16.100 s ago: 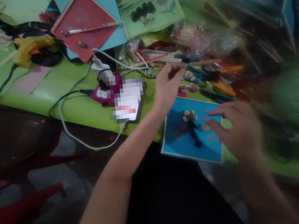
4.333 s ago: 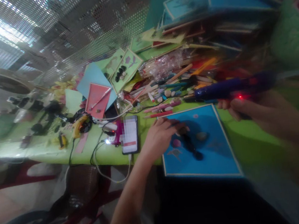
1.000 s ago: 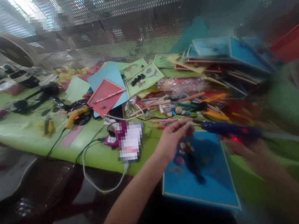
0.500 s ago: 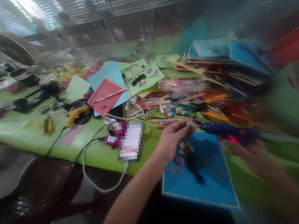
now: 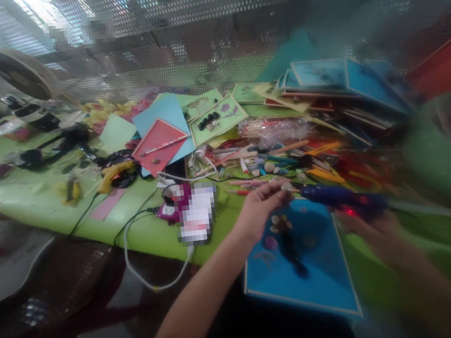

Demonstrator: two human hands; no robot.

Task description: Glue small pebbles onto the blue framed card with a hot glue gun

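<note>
A small pale pebble (image 5: 286, 186) is pinched in the fingertips of my left hand (image 5: 265, 205). My right hand (image 5: 366, 226) is closed round a dark blue glue gun (image 5: 330, 195) with a red light glowing near its grip. The gun points left, its nozzle at the pebble; whether they touch I cannot tell. Below both hands lies a blue framed board (image 5: 304, 290). On it are a flower of pale pebbles (image 5: 281, 223), a purple round piece (image 5: 271, 243) and a dark blurred shape (image 5: 292, 253).
A phone (image 5: 198, 214) with a white cable lies left of my arm, by a purple power strip (image 5: 168, 212). Behind are pens and loose pebbles (image 5: 269, 167), a green framed picture (image 5: 219, 118) and stacked blue boards (image 5: 321, 76). A yellow glue gun (image 5: 116, 173) lies at left.
Almost nothing differs. The glue gun and my right hand have shifted very slightly; my left hand still pinches the pebble at the nozzle.
</note>
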